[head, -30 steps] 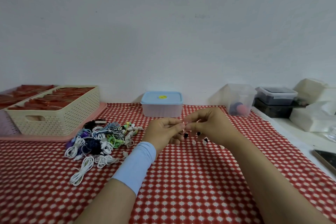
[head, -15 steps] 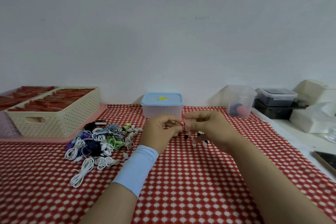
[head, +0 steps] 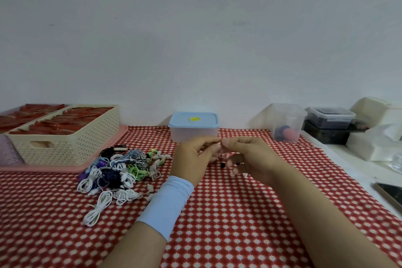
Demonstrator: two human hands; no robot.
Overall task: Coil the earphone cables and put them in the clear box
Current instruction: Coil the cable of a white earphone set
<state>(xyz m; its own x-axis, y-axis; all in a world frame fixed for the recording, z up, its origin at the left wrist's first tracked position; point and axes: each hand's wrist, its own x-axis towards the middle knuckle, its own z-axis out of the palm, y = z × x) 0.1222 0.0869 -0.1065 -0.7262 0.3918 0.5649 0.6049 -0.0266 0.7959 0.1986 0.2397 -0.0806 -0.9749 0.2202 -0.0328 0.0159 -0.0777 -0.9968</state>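
Our left hand [head: 195, 162] and our right hand [head: 252, 159] meet in the middle, just above the red dotted cloth [head: 228, 224]. The fingertips of both hands are pinched together on one earphone [head: 223, 165]. Its black bud hangs down between the hands. The wire itself is so thin that we can hardly see it, so we cannot tell how many loops are made.

We think we are in the middle of winding this one up. To do it well, we should make loops of about the same size and lay each one on top of the last. One hand should hold the loops tight so they do not spring open. The other hand should feed the wire slowly, with no twists. The bud should not swing and catch on a finger.

A blue sleeve [head: 167, 202] covers our left wrist. To the left of it lies the pile of earphones [head: 117, 169], many of them white, some green and purple. Behind the pile stands a cream basket [head: 65, 148]. A blue-lid box [head: 193, 119] sits just behind our hands.

The clear box [head: 287, 115] waits at the back right, well apart from our hands, with its top open. A blue thing and a pink thing are inside it already.
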